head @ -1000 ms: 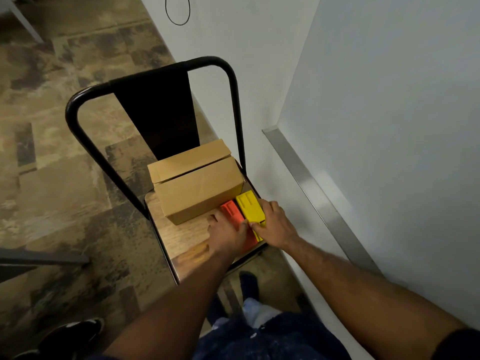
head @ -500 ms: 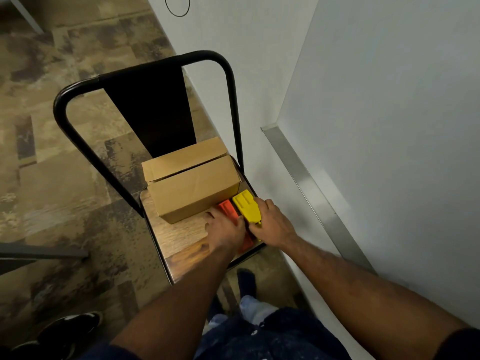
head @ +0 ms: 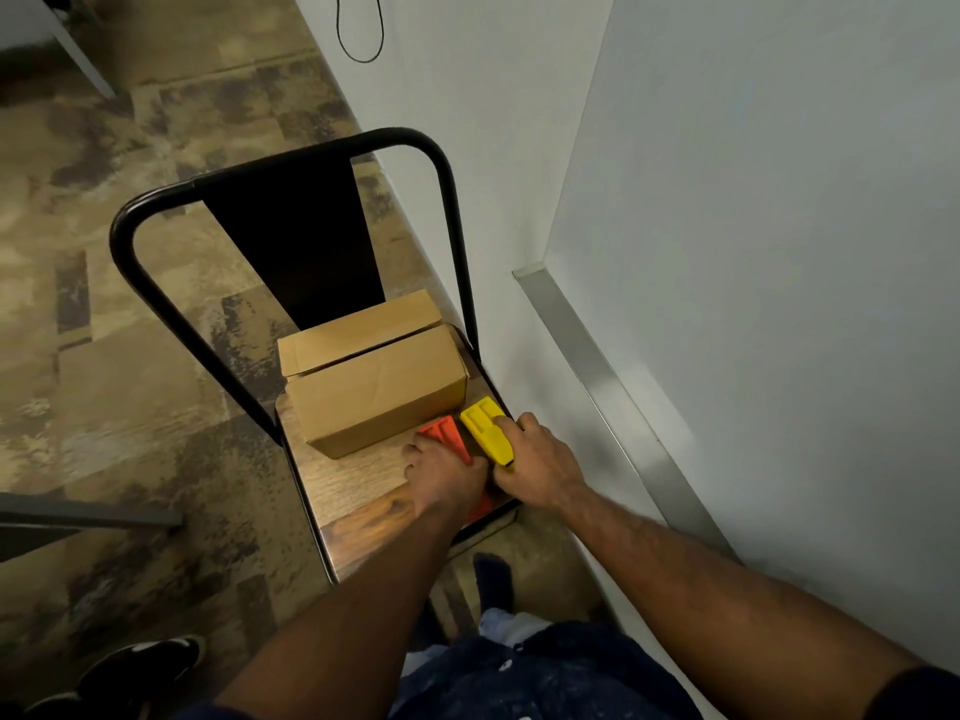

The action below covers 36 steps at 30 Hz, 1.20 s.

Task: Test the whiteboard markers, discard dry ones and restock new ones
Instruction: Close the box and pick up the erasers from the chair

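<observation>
Head view, looking down at a chair [head: 363, 491] with a wooden seat and a black tube frame, standing close to a white wall [head: 467, 96].

- Whiteboard [head: 779, 252] fills the right side. Its metal ledge [head: 597, 376] runs diagonally beside the chair.
- A plain cardboard box [head: 379, 392] lies across the middle of the seat. A second cardboard piece [head: 358, 324] sits right behind it, touching. Separate box or open flap: cannot tell.
- Two ribbed plastic cases are at the seat's near right corner, in front of the box. The red case [head: 441, 431] lies flat on the wood with its far end against the box. The yellow case [head: 488, 428] is just to its right, nearest the wall. The contents of both are hidden, and no loose markers are visible.
- Left hand [head: 447, 475] lies palm down over the near half of the red case, fingers bent. Gripping or only pressing: cannot tell.
- Right hand [head: 535, 459] is clamped on the yellow case, fingers wrapped over its right edge and thumb on the near side. A dark gap under the case's near end suggests that end is off the seat.
- The two hands are side by side, nearly touching at the knuckles.

A black cable [head: 358, 44] loops down the wall at the top. The floor is mottled brown carpet [head: 130, 252]. A black shoe [head: 140, 662] shows at lower left and a dark-socked foot [head: 491, 574] under the seat's front edge. A grey bar [head: 88, 514] enters from the left.
</observation>
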Each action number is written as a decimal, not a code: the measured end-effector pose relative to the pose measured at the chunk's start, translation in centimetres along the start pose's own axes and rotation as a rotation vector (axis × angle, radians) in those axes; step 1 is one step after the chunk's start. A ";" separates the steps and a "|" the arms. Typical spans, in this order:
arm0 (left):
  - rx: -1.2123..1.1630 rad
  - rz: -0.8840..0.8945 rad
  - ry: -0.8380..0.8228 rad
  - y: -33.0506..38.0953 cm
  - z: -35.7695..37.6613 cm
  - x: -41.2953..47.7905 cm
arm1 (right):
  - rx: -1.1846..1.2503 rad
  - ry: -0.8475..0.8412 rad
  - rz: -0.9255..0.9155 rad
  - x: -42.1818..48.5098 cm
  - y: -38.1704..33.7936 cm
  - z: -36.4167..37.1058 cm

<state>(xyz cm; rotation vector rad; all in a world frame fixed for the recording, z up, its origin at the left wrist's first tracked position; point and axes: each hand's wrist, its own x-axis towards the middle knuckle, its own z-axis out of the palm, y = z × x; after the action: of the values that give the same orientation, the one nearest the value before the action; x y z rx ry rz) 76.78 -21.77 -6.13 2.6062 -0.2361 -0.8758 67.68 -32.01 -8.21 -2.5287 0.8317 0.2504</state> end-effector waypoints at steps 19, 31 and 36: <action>0.100 0.416 -0.057 -0.8 0.2 -4.9 | 0.174 0.226 0.257 -11.0 2.5 -1.0; 0.229 0.833 -0.180 -3.2 2.8 -12.5 | 0.231 0.392 0.548 -25.0 2.0 2.2; 0.277 0.961 -0.307 -3.5 5.3 -17.1 | 0.237 0.450 0.684 -32.1 2.7 3.3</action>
<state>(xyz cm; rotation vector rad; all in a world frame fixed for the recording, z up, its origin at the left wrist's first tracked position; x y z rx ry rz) 60.15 -15.47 -2.10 2.1114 -1.6099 -0.8731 40.25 -15.85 -2.22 -2.0199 1.7752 -0.2093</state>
